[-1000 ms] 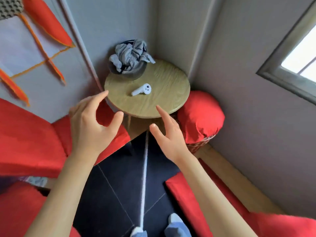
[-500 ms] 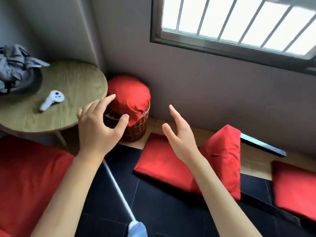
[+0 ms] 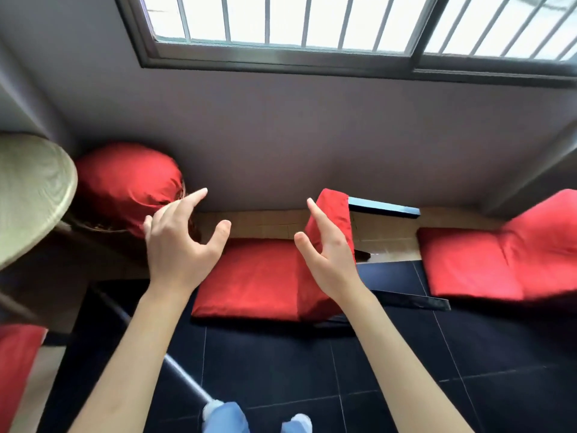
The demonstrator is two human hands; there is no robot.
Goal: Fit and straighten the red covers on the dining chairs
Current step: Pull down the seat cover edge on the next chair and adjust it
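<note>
A low floor chair with a red cover (image 3: 249,276) lies below the window wall, its seat flat and its short red back (image 3: 335,214) standing up with a dark frame bar showing beside it. A second red-covered chair (image 3: 487,260) sits to the right. My left hand (image 3: 179,245) and my right hand (image 3: 327,254) hover in the air above the first chair, fingers spread, holding nothing and touching nothing.
A wicker basket draped in red cloth (image 3: 125,182) stands in the left corner next to a round wooden table (image 3: 31,195). More red fabric (image 3: 15,370) shows at the lower left. The floor (image 3: 406,370) is dark tile. A barred window (image 3: 312,23) runs above the grey wall.
My view has swung right, from the round table in the corner to the window wall and the red chairs. Both hands stay raised and empty, now over the first chair.
</note>
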